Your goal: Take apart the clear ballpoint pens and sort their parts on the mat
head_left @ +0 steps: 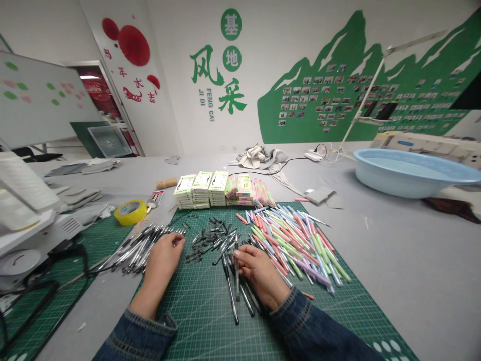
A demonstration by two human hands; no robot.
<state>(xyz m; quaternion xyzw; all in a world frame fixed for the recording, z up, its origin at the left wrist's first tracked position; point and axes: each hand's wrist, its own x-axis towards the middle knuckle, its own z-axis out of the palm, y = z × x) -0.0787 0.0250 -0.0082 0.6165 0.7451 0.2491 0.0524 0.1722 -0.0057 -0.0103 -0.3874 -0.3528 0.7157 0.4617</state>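
Observation:
My right hand (259,273) pinches a clear-barrelled pen (237,281) upright between thumb and fingers, over the green cutting mat (195,306). Several black-tipped pens (230,291) lie beneath and beside that hand. My left hand (165,258) is at the right end of a pile of clear pens (131,250), its fingers curled together in a pinch; whatever sits between them is hidden. Loose black pen caps (214,233) are scattered on the mat between both hands. To the right spreads a heap of pastel-coloured pens (293,240).
Stacked small boxes (203,188) line the mat's far edge. Yellow tape (131,212) lies at left, near a white sewing machine (22,245). A blue basin (409,173) stands back right, and fabric scraps (259,158) lie behind the boxes.

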